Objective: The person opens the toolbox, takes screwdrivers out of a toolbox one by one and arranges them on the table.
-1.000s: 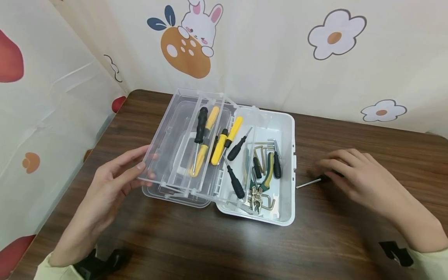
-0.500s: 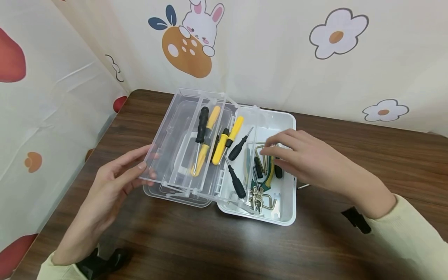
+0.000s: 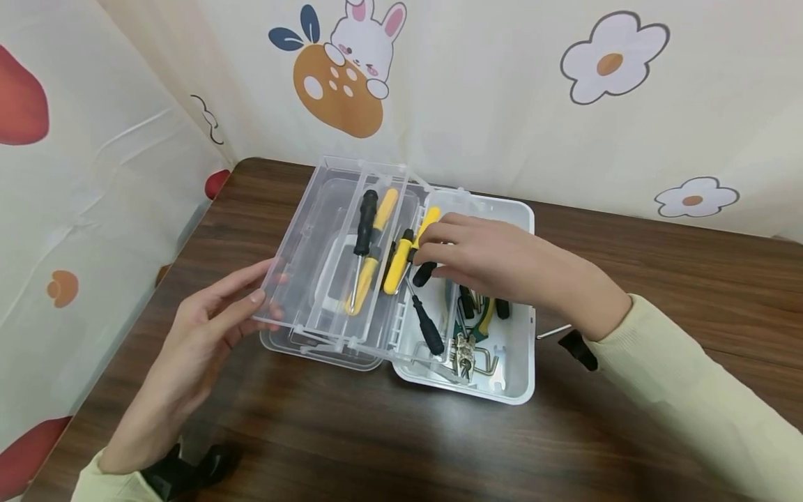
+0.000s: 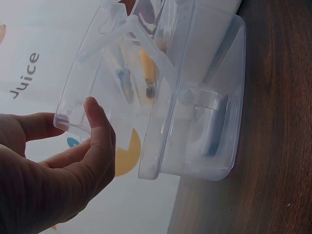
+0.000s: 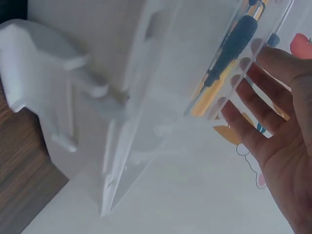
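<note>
My left hand (image 3: 201,328) pinches the left edge of a clear plastic tray (image 3: 295,244), thumb above and fingers beneath. The tray is raised on hinged arms over an opened white toolbox (image 3: 525,362). A black-handled screwdriver (image 3: 365,223) lies in it beside a yellow-handled tool (image 3: 360,289). Over the toolbox reaches my right hand (image 3: 489,254), its fingertips at the tray's clear wall in the right wrist view, with no tool visible in its grasp. Near it are a yellow-handled screwdriver (image 3: 398,263) and a small black screwdriver (image 3: 425,274), partly hidden by the hand.
Inside the white box lie another small black screwdriver (image 3: 428,328), green-yellow pliers (image 3: 483,324) and several hex keys (image 3: 489,362). A thin metal shaft (image 3: 553,332) lies on the wooden table (image 3: 376,432), right of the box. A printed curtain (image 3: 477,104) hangs behind.
My right hand has moved left from the screwdriver on the table at the right, across the white box, to the clear tray. My left hand keeps its hold on the tray's edge.
</note>
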### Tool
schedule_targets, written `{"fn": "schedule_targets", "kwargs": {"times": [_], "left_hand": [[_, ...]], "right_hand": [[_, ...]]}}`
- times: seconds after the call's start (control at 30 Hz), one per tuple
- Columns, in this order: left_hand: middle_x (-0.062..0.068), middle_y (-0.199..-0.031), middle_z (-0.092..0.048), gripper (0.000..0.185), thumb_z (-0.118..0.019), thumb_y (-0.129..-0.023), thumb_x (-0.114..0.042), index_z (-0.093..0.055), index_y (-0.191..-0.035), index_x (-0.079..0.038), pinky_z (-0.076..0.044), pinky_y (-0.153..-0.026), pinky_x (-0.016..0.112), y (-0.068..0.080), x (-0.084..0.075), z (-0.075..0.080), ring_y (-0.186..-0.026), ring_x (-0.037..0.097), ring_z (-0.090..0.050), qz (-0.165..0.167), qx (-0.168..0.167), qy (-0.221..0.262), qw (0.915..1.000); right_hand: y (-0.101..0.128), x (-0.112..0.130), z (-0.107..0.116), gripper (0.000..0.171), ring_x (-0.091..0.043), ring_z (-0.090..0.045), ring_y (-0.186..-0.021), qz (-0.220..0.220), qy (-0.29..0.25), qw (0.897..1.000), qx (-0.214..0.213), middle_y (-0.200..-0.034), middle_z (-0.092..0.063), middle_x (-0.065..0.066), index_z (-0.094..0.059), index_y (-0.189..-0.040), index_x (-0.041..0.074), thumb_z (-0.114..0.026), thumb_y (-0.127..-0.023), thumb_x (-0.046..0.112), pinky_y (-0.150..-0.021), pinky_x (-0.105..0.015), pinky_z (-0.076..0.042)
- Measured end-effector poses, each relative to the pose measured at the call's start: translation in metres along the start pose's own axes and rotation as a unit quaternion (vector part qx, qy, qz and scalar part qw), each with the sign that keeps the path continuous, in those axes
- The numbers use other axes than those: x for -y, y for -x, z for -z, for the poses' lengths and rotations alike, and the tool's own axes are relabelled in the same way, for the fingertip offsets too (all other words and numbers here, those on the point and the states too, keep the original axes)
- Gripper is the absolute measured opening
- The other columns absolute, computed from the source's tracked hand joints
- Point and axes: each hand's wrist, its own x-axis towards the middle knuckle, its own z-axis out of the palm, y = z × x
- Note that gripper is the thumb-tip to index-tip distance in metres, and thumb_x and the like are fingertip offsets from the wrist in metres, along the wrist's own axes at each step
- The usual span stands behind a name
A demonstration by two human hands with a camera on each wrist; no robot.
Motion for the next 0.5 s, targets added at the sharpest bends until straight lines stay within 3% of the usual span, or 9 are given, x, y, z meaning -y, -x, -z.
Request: {"fn": "schedule_targets", "kwargs": {"times": [0.27, 0.5], "left_hand": [[0.006, -0.133, -0.072, 0.042, -0.053, -0.108, -0.006, -0.056, -0.15, -0.007, -0.063, -0.084, 0.029, 0.0, 0.0, 0.0, -0.089, 0.015, -0.074, -0.003, 0.001, 0.003, 1.0], [0.006, -0.132, -0.072, 0.042, -0.053, -0.108, -0.005, -0.056, -0.15, -0.007, -0.063, -0.085, 0.028, 0.0, 0.001, -0.001, -0.089, 0.015, -0.075, -0.006, 0.002, 0.007, 1.0]], "right_hand": [[-0.014, 0.001, -0.004, 0.032, -0.025, -0.064, -0.114, -0.018, -0.015, 0.998, 0.061, -0.123, -0.071, -0.002, -0.073, -0.122, 0.016, -0.081, -0.092, 0.009, -0.098, -0.041, -0.058], [-0.012, 0.0, -0.005, 0.033, -0.023, -0.064, -0.111, -0.011, -0.005, 0.999, 0.051, -0.12, -0.07, -0.003, -0.075, -0.124, 0.019, -0.078, -0.093, 0.006, -0.093, -0.041, -0.057]]}}
